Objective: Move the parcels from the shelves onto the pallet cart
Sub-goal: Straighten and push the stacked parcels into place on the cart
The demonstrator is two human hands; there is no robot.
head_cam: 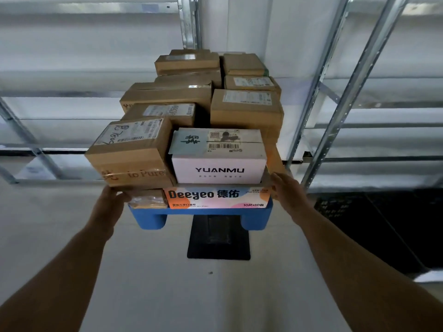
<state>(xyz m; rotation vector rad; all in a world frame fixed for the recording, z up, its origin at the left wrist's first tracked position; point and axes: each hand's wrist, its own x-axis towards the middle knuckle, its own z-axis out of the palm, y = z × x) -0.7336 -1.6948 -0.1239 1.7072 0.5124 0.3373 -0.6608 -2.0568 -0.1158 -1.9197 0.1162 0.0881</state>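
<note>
- The blue pallet cart [201, 218] stands in the aisle, loaded with parcels stacked in 2 rows that run away from the camera.
- Bottom layer at the near end: a Deeyeo box [217, 197] printed in orange and white, and just left of it a small brown parcel [147, 199] wrapped in clear tape.
- On top of the Deeyeo box sits a white YUANMU box [218, 156] with a barcode label on its lid.
- Touching its left side is a brown taped carton [130, 152] with handwriting on its label; it overhangs the small parcel below.
- Behind these, further brown cartons [245, 110] rise in tiers toward the far end; how many there are in all cannot be told.
- The left hand [110, 205] grips the lower near corner of the brown taped carton, fingers curled under its bottom edge.
- The right hand [286, 191] lies with straight fingers against the right near corner of the stack, beside the YUANMU box; what exactly it touches is unclear.
- The 2 hands are well apart, one on each side of the load.
- Metal shelving [347, 97] lines both sides of the aisle, blurred.
- A black base [218, 238] shows under the cart's near end, and a dark crate [359, 212] sits on the floor at the right.
</note>
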